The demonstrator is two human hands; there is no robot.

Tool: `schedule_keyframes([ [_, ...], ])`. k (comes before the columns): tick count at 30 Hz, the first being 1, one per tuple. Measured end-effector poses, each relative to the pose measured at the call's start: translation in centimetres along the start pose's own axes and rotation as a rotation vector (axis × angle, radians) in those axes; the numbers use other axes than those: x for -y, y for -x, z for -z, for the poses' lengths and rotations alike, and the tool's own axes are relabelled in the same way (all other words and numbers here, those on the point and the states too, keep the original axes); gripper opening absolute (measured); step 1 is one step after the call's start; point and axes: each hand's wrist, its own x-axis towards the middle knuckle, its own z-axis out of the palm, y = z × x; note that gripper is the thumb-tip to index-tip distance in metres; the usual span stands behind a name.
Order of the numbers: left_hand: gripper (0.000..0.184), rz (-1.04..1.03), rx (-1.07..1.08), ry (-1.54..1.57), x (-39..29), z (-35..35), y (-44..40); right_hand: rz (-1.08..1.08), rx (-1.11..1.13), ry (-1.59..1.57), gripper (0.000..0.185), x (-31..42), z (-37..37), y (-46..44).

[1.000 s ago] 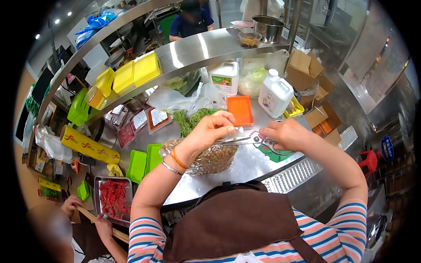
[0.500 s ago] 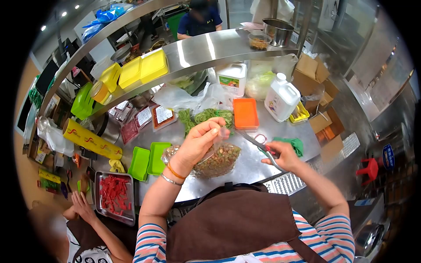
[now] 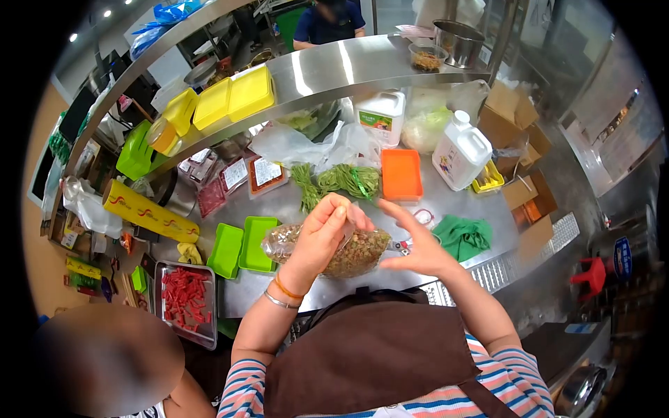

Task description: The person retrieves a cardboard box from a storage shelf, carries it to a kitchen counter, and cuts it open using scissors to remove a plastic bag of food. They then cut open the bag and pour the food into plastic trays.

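The cloth lies right of the bag.

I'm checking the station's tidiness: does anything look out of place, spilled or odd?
Only the green cloth looks slightly untidy: it lies bunched up on the metal counter, toward its right end. No spill shows.
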Motion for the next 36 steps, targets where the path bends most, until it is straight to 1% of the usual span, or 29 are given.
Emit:
schedule_keyframes([
  [1,0.016,0.017,0.010,-0.106,-0.1,-0.2,0.2,0.141,-0.007,0.071,0.070,1.2,-0.8,-1.0],
  [2,0.017,0.034,0.018,-0.215,-0.1,-0.2,0.5,0.142,-0.005,0.071,0.070,1.1,-1.7,-1.4],
  [4,0.017,0.011,-0.001,-0.266,0.1,0.0,0.6,-0.121,0.165,-0.266,0.069,-0.2,-3.4,-1.9],
  [5,0.016,-0.020,-0.032,-0.167,0.0,-0.1,0.4,-0.117,0.145,-0.287,0.063,-0.5,-3.7,-1.8],
  [7,0.015,-0.045,-0.097,0.030,0.2,-0.3,0.1,-0.153,0.156,-0.344,0.060,-0.7,-3.9,-1.7],
  [9,0.015,-0.031,-0.116,0.087,0.2,-0.1,0.1,-0.184,0.158,-0.395,0.057,-0.7,-3.9,-1.6],
  [11,0.015,-0.021,-0.136,0.143,0.1,0.3,0.0,-0.149,0.142,-0.425,0.054,-0.5,-3.9,-1.6],
  [14,0.015,0.049,-0.190,0.434,-0.1,1.1,-0.2,-0.220,0.140,-0.500,0.052,-0.5,-4.2,-1.7],
  [15,0.014,0.053,-0.179,0.504,0.0,1.3,-0.3,-0.213,0.137,-0.501,0.052,-0.6,-4.2,-1.9],
  [16,0.014,0.051,-0.171,0.498,-0.1,1.4,-0.4,-0.160,0.135,-0.439,0.052,-0.8,-4.1,-1.9],
  [17,0.016,0.046,-0.163,0.484,-0.2,1.3,-0.3,-0.116,0.135,-0.378,0.051,-0.9,-4.1,-1.8],
  [18,0.018,0.045,-0.163,0.476,-0.1,1.2,0.0,-0.125,0.136,-0.381,0.051,-1.1,-4.2,-1.7],
  [19,0.018,0.033,-0.162,0.413,-0.3,1.1,0.0,-0.153,0.118,-0.459,0.050,-1.2,-4.2,-1.5],
  [20,0.018,0.039,-0.171,0.421,-0.5,0.8,0.3,-0.180,0.100,-0.536,0.048,-1.3,-4.3,-1.3],
  [21,0.018,-0.006,-0.168,0.284,-0.7,0.5,0.3,-0.102,-0.001,-0.560,0.040,-1.4,-4.5,-1.1],
  [22,0.018,-0.051,-0.163,0.146,-0.9,0.5,0.2,-0.107,0.000,-0.559,0.040,-1.4,-4.4,-0.9],
  [24,0.018,-0.059,-0.150,0.112,-0.6,0.8,0.3,-0.012,-0.179,-0.515,0.029,-1.6,-3.7,-0.1],
  [25,0.018,-0.044,-0.153,0.133,-0.5,0.8,0.2,0.028,-0.158,-0.407,0.021,-2.0,-3.2,0.2],
  [26,0.018,-0.028,-0.154,0.154,-0.4,0.7,0.2,0.017,-0.161,-0.407,0.021,-2.0,-3.0,0.4],
  [28,0.018,-0.009,-0.174,0.189,-0.3,0.6,0.5,-0.135,-0.096,-0.503,0.014,-1.5,-2.5,0.7],
  [30,0.018,0.005,-0.193,0.224,-0.3,0.3,0.8,-0.142,-0.120,-0.501,0.017,-1.3,-2.8,0.8],
  [32,0.021,-0.055,-0.209,0.114,-0.3,0.0,1.0,-0.163,-0.140,-0.612,0.013,-1.2,-3.1,1.0],
  [33,0.012,-0.118,-0.172,0.056,-0.3,0.2,1.1,-0.169,-0.140,-0.614,0.013,-1.1,-3.1,1.1],
  [34,0.012,-0.113,-0.176,0.057,-0.4,0.0,1.3,-0.148,-0.155,-0.643,0.011,-0.9,-3.2,1.1],
  [35,0.015,-0.158,-0.186,-0.153,-0.8,-0.6,1.5,-0.128,-0.171,-0.671,0.010,-0.8,-3.2,1.2],
  [36,0.026,-0.204,-0.191,-0.363,-1.1,-0.9,1.6,-0.133,-0.173,-0.673,0.010,-0.8,-3.3,1.2],
])
